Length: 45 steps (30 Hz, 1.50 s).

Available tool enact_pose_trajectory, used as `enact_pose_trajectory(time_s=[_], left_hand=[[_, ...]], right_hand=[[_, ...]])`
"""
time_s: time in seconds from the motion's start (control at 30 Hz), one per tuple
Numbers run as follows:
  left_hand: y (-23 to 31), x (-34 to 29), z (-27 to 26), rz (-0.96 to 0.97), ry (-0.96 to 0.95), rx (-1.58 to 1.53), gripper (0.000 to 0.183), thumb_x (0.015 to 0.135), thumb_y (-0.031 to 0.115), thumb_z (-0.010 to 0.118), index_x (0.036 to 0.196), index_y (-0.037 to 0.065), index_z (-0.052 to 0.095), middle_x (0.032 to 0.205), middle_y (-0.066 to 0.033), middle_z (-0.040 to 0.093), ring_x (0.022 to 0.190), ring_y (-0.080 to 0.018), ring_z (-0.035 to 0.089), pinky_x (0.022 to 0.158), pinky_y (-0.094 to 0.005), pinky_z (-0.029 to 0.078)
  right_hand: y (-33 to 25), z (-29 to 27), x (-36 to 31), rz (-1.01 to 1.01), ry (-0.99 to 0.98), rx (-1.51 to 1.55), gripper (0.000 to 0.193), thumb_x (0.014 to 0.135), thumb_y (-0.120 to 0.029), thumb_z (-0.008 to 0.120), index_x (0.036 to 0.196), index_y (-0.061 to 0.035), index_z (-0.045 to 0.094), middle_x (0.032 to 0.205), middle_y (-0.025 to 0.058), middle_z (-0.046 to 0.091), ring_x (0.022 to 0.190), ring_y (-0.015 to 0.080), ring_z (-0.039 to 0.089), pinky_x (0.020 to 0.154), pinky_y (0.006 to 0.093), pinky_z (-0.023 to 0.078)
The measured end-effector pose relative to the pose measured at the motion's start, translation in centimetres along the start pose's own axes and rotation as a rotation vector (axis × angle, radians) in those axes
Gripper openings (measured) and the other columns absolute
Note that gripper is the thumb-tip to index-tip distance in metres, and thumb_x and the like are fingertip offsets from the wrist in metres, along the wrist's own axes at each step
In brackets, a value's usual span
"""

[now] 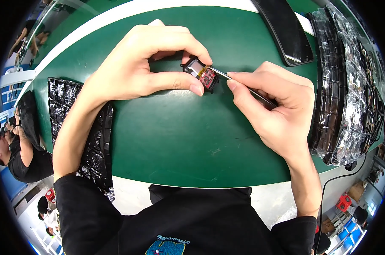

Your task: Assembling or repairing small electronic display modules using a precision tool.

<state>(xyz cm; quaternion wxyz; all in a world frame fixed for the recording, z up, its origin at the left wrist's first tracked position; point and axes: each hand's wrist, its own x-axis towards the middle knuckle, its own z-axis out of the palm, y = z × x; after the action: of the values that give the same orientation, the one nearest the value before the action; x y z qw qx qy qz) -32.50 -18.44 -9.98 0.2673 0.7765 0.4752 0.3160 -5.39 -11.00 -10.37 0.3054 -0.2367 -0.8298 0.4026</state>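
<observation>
Between the thumb and fingers of my left hand is a small black device casing, its inside facing up. A silver battery-like block, a strip of yellowish tape and a red circuit board show inside it. My right hand pinches a pair of thin metal tweezers like a pen. Their tip reaches the upper right edge of the casing, near the board; whether it touches a part there is too small to tell.
A green mat covers the table. Black plastic trays lie under my left forearm. Stacked clear and black trays stand at the right, beside a dark flat panel. A black cable hangs at the right edge. Other people sit far left.
</observation>
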Motion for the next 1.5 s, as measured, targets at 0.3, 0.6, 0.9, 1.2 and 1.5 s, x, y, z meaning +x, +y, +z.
enact_pose_trajectory(time_s=[0.3, 0.6, 0.9, 1.2, 1.5], left_hand=[[0.9, -0.2, 0.0, -0.142, -0.001, 0.038, 0.063, 0.069, 0.025, 0.105, 0.125, 0.011, 0.080, 0.099, 0.0019, 0.073, 0.082, -0.0140, 0.052, 0.072, -0.0302, 0.040], [1.4, 0.3, 0.6, 0.070, -0.001, 0.333, 0.054, 0.079, 0.026, 0.098, 0.123, 0.004, 0.077, 0.089, -0.0049, 0.067, 0.078, -0.0204, 0.061, 0.074, -0.0352, 0.046], [1.5, 1.9, -2.1, -0.240, 0.471, -0.128, 0.039, 0.088, 0.007, 0.090, 0.123, 0.000, 0.075, 0.104, 0.0024, 0.072, 0.085, -0.0034, 0.057, 0.075, -0.0210, 0.045], [15.3, 17.7, 3.8, 0.278, -0.065, 0.060, 0.053, 0.075, 0.022, 0.098, 0.119, 0.002, 0.077, 0.095, -0.0056, 0.068, 0.082, -0.0121, 0.063, 0.072, -0.0267, 0.047], [17.6, 27.3, 12.5, 0.632, -0.305, 0.335, 0.046, 0.094, 0.032, 0.086, 0.130, 0.006, 0.076, 0.120, -0.0092, 0.069, 0.115, -0.0337, 0.069, 0.098, -0.0457, 0.056]], right_hand=[[0.5, 0.0, -0.4, 0.086, 0.191, 0.153, 0.009, 0.089, 0.000, 0.084, 0.097, 0.0018, 0.085, 0.069, 0.0026, 0.068, 0.055, 0.0050, 0.054, 0.050, 0.0262, 0.037], [0.8, -0.4, 0.0, 0.065, 0.196, 0.180, 0.010, 0.089, -0.003, 0.081, 0.096, 0.0029, 0.084, 0.072, 0.0096, 0.071, 0.059, 0.0131, 0.062, 0.055, 0.0297, 0.044], [1.8, -0.3, 0.2, -0.033, 0.294, 0.216, 0.012, 0.088, -0.006, 0.081, 0.094, 0.0033, 0.084, 0.074, 0.0135, 0.074, 0.063, 0.0190, 0.072, 0.058, 0.0336, 0.052], [1.4, -0.1, -1.0, 0.073, 0.133, 0.281, 0.024, 0.096, -0.012, 0.074, 0.112, 0.0052, 0.071, 0.100, 0.0137, 0.077, 0.098, 0.0229, 0.075, 0.086, 0.0414, 0.058], [1.0, -0.8, -0.5, -0.033, 0.130, 0.278, 0.026, 0.094, -0.001, 0.074, 0.119, 0.0046, 0.072, 0.112, 0.0214, 0.077, 0.114, 0.0332, 0.074, 0.094, 0.0465, 0.057]])
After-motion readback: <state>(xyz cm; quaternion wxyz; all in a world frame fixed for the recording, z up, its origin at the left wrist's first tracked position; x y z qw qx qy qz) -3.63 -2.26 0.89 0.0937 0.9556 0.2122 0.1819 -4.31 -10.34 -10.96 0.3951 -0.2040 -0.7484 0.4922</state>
